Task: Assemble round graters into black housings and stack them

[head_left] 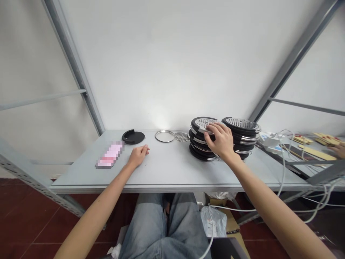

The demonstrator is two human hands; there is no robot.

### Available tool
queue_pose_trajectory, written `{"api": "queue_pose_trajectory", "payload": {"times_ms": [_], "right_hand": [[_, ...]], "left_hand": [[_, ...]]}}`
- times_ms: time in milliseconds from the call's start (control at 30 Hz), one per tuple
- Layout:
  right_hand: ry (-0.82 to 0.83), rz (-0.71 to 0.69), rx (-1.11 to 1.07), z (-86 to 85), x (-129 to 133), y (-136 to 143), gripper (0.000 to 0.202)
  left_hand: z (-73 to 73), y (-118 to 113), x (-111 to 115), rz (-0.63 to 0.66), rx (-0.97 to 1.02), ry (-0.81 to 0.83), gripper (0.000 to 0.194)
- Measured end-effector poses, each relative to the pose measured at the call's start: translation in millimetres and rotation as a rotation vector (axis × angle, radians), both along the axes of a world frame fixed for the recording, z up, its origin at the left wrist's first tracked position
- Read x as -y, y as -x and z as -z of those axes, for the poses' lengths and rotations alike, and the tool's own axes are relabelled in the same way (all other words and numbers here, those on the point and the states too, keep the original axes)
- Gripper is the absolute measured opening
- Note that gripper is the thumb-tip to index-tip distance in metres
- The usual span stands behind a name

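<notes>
My right hand (221, 140) is over the near side of the left stack of round black holders with perforated metal discs (202, 153), thumb and fingers apart. It appears to touch the top piece, though its palm hides the contact. Just right of it rises a similar second stack (241, 138). My left hand (138, 155) rests on the table, its fingers loosely curled with nothing visible in them. Behind that hand lies a single black round holder (134, 137) with a raised rim. A shiny metal ring (165, 136) and a loose perforated disc (182, 137) lie farther right.
A pixelated pink item (110, 154) lies left on the grey table (167, 169). Metal shelf posts (77, 68) frame both sides, with a white wall behind. White cables (283, 165) hang at right, near another person's hand (338, 150). Bags and cardboard are below.
</notes>
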State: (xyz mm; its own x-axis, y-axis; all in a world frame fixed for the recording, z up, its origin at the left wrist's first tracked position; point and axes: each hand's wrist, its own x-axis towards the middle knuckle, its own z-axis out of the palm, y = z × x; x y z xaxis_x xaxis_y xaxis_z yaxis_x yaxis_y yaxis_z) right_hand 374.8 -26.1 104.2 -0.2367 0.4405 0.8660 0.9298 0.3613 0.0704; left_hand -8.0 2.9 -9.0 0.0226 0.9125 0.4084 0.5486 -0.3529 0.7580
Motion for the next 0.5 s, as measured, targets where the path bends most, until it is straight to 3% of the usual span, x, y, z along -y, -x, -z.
{"api": "queue_pose_trajectory", "payload": {"times_ms": [233,500], "right_hand": [[-0.005,-0.005,0.004,-6.8,3.1,4.7,0.030],[0.039,-0.020,-0.049,-1.6,0.5,7.1,0.028]], "left_hand": [[0.7,-0.2,-0.3,0.008,-0.011,0.012,0.056],[-0.5,0.4,-0.1,0.004,-0.017,0.011,0.055]]}}
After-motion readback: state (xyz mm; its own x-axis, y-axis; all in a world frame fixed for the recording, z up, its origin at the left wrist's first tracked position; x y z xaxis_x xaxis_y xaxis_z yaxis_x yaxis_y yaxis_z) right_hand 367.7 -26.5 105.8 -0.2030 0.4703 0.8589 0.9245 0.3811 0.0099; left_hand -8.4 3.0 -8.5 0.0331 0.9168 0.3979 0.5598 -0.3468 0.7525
